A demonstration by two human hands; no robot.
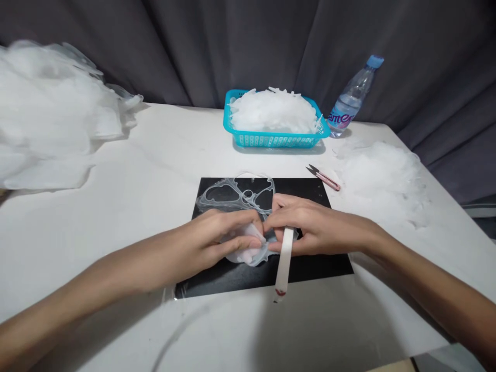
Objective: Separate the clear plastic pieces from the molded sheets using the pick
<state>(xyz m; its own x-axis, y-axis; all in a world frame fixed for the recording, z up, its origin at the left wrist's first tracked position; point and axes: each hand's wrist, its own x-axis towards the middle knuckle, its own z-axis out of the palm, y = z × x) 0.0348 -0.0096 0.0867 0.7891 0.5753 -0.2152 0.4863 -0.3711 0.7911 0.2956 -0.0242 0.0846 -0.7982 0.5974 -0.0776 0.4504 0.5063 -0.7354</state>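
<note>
My left hand is closed on a soft, translucent white moulded piece, pinching it between thumb and fingers with some small white bits bunched in it. Close against it, my right hand is closed around a flat white stick, whose lower end carries a dark red mark and points toward me. The right fingertips meet the moulded piece near the left thumb; the stick's other end is hidden in the hand. Thin looped parts of translucent material spread over the black mat beneath both hands.
A blue basket heaped with white pieces stands at the back, beside a water bottle. Pink-handled thread snips lie right of the mat, near a white translucent pile. A larger pile of white sheets sits at left.
</note>
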